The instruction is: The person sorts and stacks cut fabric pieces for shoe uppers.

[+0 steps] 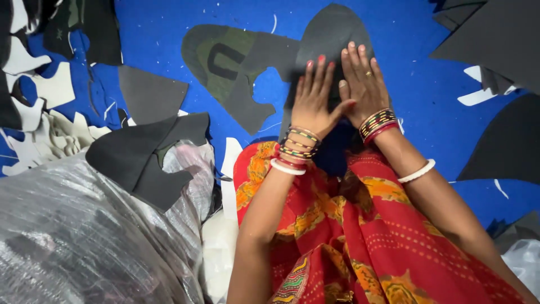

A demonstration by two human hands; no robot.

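Dark grey foam, cut into a shoe-upper shape (323,39), lay flat on the blue sheet (152,34), and both hands pressed down on its lower half. The left hand (315,98) was spread flat, fingers straight and close together, gripping nothing; the right hand (363,81) lay just beside it, equally flat, its thumb crossing toward the left one so the two touched. Bangles (298,147) ringed both wrists. The piece's rounded top edge showed clear above the fingertips, while its lower edge vanished under the palms and the red patterned cloth (360,236) over the person's lap. To the left, touching or overlapping it, lay a second cut piece (230,67) with a green tint. Open blue sheet stretched to the right of the hands, toward more dark offcuts (495,39) cut off by the frame's edge. Lower left, a grey shape (140,155) rested on a clear plastic bag (73,236) whose contents were hard to make out. White scraps (50,135) crowded the far left.
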